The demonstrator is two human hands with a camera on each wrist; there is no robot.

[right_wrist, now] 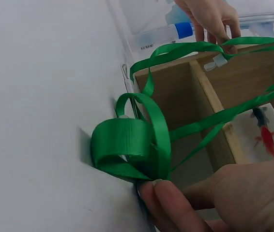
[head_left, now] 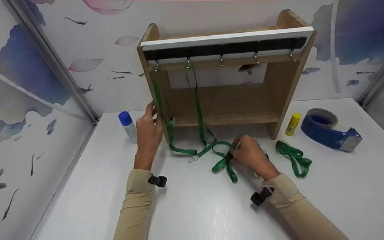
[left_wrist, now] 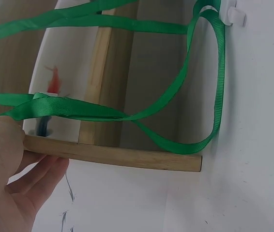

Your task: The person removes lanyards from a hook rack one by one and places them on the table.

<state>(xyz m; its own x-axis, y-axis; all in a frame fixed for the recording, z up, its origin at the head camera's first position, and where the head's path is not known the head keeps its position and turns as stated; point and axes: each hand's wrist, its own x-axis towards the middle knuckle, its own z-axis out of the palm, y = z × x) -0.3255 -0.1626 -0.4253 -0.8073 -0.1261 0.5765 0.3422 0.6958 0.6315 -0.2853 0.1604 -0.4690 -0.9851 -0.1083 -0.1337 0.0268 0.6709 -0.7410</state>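
My left hand (head_left: 149, 133) grips the left side panel of a small wooden shelf (head_left: 280, 80), thumb in front and fingers behind. Under the shelf's white top edge runs a black strip (head_left: 238, 47) with several metal hooks. Two green lanyards hang there, one (head_left: 157, 88) from the leftmost hook and another (head_left: 197, 100) from the second; their lower ends lie on the table. Low before the shelf, my right hand (head_left: 250, 154) pinches a looped green lanyard (right_wrist: 127, 137) between thumb and fingers. White plastic clips (right_wrist: 217, 63) show on the ribbon.
Another folded green lanyard (head_left: 295, 156) lies on the white table (head_left: 192, 206), right of my right hand. Beyond it stand a yellow glue stick (head_left: 292, 125) and a blue tape dispenser (head_left: 325, 135). A blue-capped tube (head_left: 128, 125) is beside my left hand. Printed walls (head_left: 58, 140) enclose the table.
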